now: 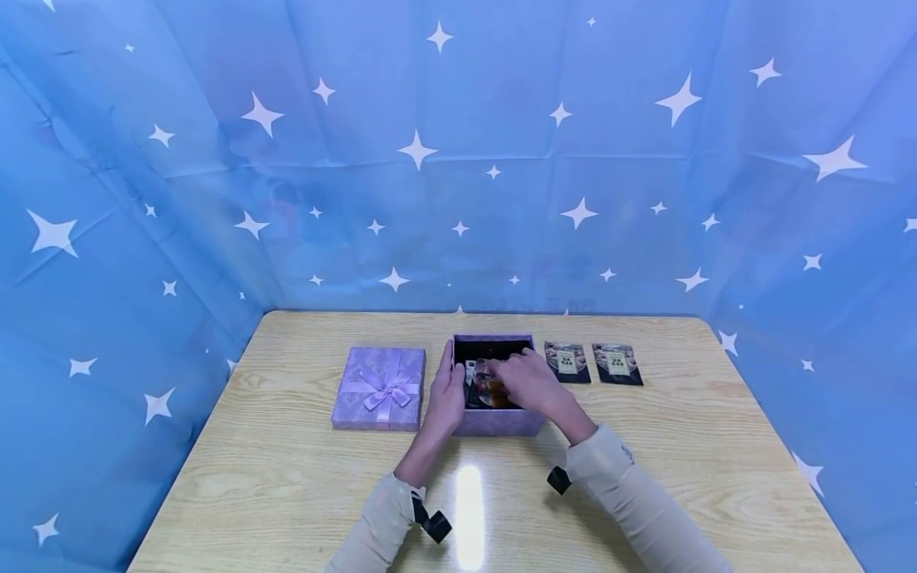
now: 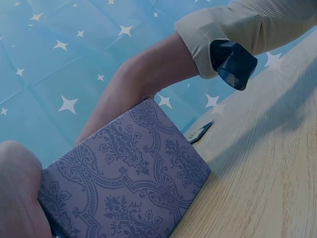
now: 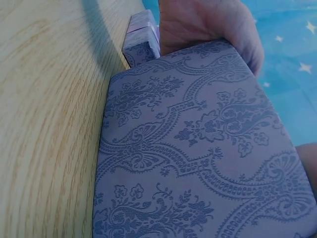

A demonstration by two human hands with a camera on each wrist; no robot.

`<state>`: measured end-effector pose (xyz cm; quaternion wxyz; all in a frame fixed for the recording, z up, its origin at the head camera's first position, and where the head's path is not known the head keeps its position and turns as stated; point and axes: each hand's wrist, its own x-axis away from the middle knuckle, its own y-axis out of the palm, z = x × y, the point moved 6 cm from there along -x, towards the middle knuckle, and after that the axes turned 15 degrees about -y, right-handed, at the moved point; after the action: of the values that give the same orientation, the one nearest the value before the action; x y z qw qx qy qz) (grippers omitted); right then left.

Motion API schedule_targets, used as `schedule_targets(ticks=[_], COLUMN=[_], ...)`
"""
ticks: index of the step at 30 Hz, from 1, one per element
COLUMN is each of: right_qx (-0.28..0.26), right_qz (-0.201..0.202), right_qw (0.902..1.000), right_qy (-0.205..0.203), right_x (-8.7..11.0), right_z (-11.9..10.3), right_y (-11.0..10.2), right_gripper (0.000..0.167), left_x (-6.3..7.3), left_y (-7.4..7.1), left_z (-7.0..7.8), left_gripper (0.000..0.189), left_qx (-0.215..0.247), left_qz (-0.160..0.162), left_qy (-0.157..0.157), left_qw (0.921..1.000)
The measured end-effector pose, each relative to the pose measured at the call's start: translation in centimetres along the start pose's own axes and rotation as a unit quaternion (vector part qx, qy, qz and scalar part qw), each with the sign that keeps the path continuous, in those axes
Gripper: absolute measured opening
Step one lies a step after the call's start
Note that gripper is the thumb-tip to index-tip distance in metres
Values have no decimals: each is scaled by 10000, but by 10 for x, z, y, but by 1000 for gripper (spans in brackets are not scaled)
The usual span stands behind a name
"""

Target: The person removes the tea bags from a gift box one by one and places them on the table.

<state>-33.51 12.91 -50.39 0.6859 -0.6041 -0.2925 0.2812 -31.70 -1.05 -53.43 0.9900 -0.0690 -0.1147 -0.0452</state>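
Note:
A purple damask-patterned gift box (image 1: 499, 423) stands lidless on the table, its inside dark. My left hand (image 1: 447, 390) holds the box's left wall, with the thumb at the rim and the palm against the outside. Reaching over the right side, my right hand (image 1: 532, 380) has its fingers down in the box, at a clear packet (image 1: 490, 388) with amber-brown contents. Whether those fingers pinch it, I cannot tell. Left of this packet lies a small black-and-white item (image 1: 470, 372). In both wrist views the box wall hides the inside.
The purple lid (image 1: 351, 410) with its ribbon bow lies left of the box. Two flat dark printed packets, one nearer (image 1: 567, 363) and one farther right (image 1: 618, 364), lie right of it. The wooden table (image 1: 286, 477) ends at a blue star-patterned curtain (image 1: 487, 199).

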Motion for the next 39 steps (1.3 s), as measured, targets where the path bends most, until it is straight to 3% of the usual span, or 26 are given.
schedule_targets(ticks=[10,18,23,32,39], right_qx=[-214,-1251,-1534,-3005,-3150], right_qz=[305,493,604,911,1196], right_qw=[9989,9900,9844,9472,9396], right_qy=[-300,-417,-607,-656,-612], right_x=[3,6,9,15,17], right_z=[0,1,1,6,10], right_y=[-5,-12,-15,-22,-22], right_gripper=[50,47,46,22,24], left_x=[1,1,1,0,1], left_y=[0,0,0,0,0], left_z=[2,0,0,-1,1], left_gripper=[58,59,60,60,60], left_qx=[-22,-62,-29,-1,-89], left_qz=[18,-40,-63,-176,-157], left_qy=[29,-5,16,-41,-33], left_qw=[10000,10000,10000,9998,9998])
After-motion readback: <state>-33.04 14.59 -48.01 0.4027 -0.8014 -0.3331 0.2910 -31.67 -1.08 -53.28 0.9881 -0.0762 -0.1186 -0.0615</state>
